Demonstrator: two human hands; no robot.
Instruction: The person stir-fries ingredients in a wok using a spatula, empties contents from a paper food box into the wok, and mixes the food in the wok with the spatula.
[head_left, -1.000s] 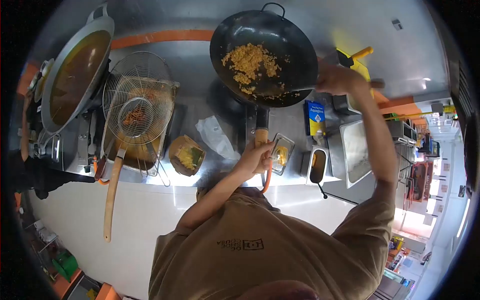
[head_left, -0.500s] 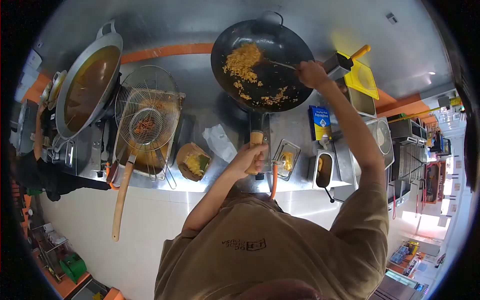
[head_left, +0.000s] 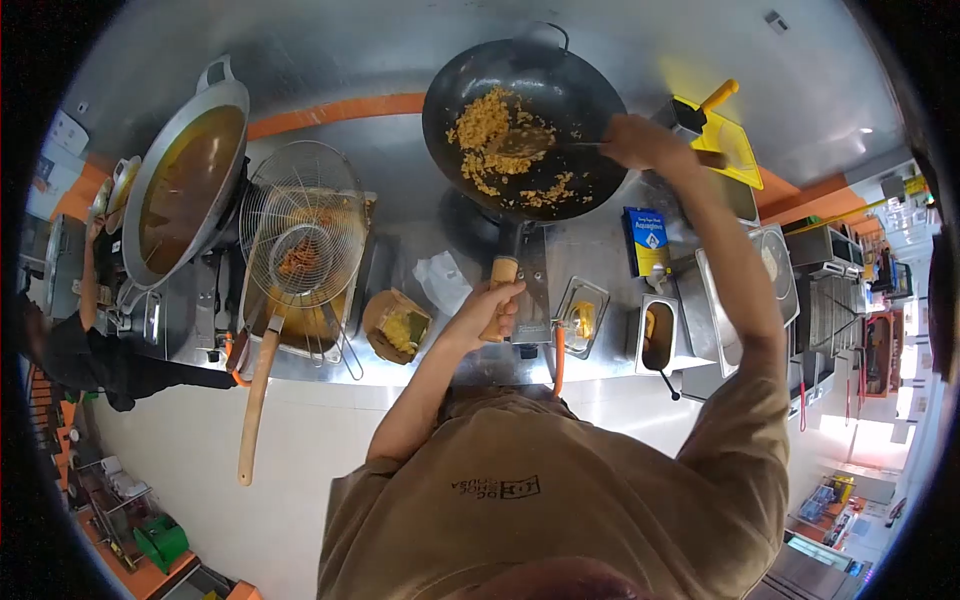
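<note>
Head view, wok (head_left: 580, 105): just beyond the left hand, under the right.
Left hand (head_left: 490, 312): closed firmly round the wok's wooden handle (head_left: 506, 270).
Right hand (head_left: 645, 145): wrapped round the grip of a long metal utensil (head_left: 575, 146), over the wok's right rim.
Golden rice (head_left: 484, 120): in the wok, mostly on its left side, touching the utensil's far end.
Blue-and-yellow box (head_left: 648, 243): right of the wok, lettered "Aquaglove".
Burner plate (head_left: 532, 326): beside the handle, marked perhaps "Rinnai".
Shirt (head_left: 560, 530): brown, printed with boxed emblem and small upside-down lettering.
</note>
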